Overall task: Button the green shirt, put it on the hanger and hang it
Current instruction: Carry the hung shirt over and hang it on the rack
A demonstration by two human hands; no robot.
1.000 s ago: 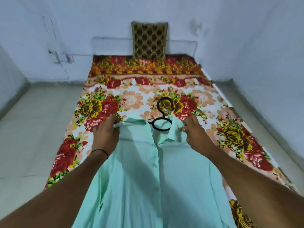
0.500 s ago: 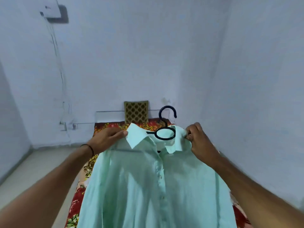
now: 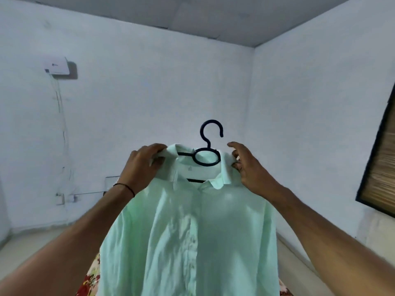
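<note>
White plaster walls [image 3: 149,99] meet in a corner to the right of centre, under a grey ceiling [image 3: 213,20]. A pale floor [image 3: 32,242] lies bare along the left wall. The space between the person and the back wall is open air.

The pale mint-green cotton shirt [image 3: 192,231] is held up in the middle of that space, well clear of both walls. Its front placket is closed, its collar is spread, and its body hangs creased. At its lower edge a corner of red floral bed sheet [image 3: 88,282] shows.

The left grip [image 3: 142,165], a bare hand, curls over the shirt's left shoulder and collar. The right grip [image 3: 250,167] pinches the right collar end, with the forefinger lifted.

A dark-framed panel [image 3: 380,171] leans in at the right edge. The black plastic hanger [image 3: 207,143] sits inside the neck of the shirt, and its hook touches nothing. A small white box [image 3: 57,65] is mounted high on the left wall.
</note>
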